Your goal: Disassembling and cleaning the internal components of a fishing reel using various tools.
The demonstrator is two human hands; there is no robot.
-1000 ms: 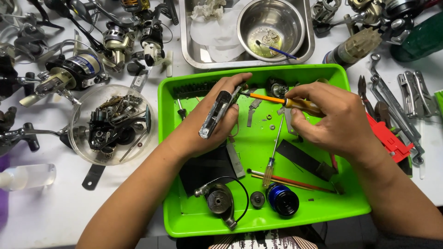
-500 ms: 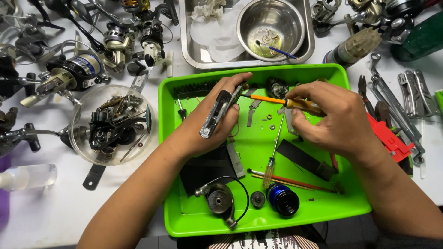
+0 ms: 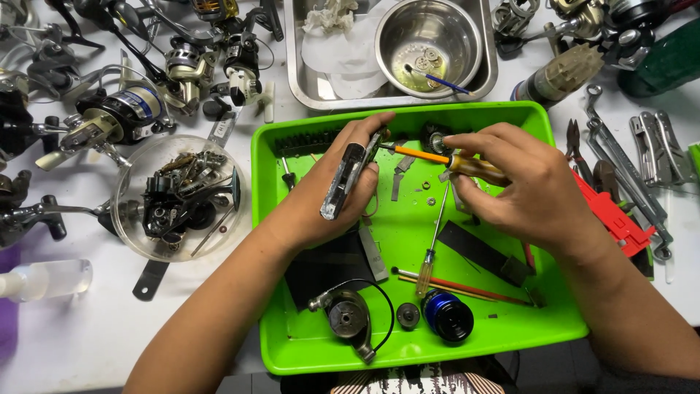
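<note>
From the head view, almost nothing has shifted since a second ago: my left hand (image 3: 343,182) is still curled shut around the grey reel body part (image 3: 350,179), thumb on one edge and fingertips on the far one. My right hand (image 3: 525,182) still pinches the amber-handled screwdriver (image 3: 452,159), its tip at the part's top end just beyond my left fingertips, though I cannot quite tell whether it sits in a screw. So the work is holding steady over the green tray (image 3: 408,233), where a blue spool (image 3: 446,315) lies nearer me than both wrists.
</note>
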